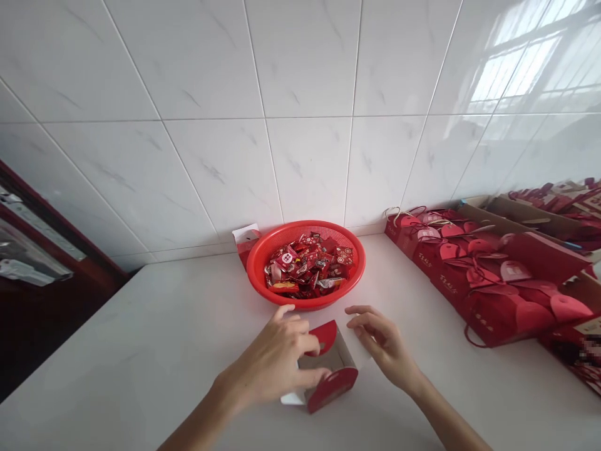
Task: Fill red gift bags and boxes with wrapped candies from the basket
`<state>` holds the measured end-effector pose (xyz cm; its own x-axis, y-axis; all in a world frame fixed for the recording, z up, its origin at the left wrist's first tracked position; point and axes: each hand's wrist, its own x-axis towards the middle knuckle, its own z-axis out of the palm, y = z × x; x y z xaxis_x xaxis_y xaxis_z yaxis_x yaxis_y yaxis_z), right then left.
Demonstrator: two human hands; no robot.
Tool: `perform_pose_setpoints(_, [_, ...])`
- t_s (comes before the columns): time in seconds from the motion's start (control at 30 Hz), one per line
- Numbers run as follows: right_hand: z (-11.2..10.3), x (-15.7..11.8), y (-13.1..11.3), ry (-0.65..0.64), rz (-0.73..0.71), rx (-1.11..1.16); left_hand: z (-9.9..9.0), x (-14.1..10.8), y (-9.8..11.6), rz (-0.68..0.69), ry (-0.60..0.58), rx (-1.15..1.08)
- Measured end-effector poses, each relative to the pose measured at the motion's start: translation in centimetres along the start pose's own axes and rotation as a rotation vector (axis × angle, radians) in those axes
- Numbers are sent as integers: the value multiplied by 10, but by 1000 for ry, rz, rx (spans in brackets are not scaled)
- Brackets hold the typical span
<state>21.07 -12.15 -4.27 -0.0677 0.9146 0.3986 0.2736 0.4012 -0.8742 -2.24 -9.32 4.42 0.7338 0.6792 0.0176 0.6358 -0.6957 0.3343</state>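
A small red candy gift box [331,389], grey inside, stands on the white counter with its top flaps apart. My left hand [282,351] reaches over its left side, thumb and bent fingers apart at the opening between the two rounded flaps. Whether the fingertips press on the flaps is hard to tell. To the right of the box, my right hand [385,347] hovers with loosely curled, parted fingers and nothing in them. Just behind both hands sits a red plastic basket [253,270] of wrapped candies [307,266], mostly in red wrappers.
On the right, a long red carton [441,279] holds several closed red gift boxes [474,272] with cords. More cartons stand behind it. A red-and-white folded box [245,241] leans behind the basket. White wall tiles [310,169] bound the counter [188,338] at the back.
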Motion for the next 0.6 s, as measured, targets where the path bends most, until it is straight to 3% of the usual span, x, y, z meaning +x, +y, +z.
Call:
perform_pose_setpoints(0.37, [5, -2, -1, 29, -65, -79, -10, -16, -5, -82, -7, -81])
perform_pose_setpoints(0.6, [10, -1, 0, 24, -51, -83, -12, -15, -17, -158, -93, -169])
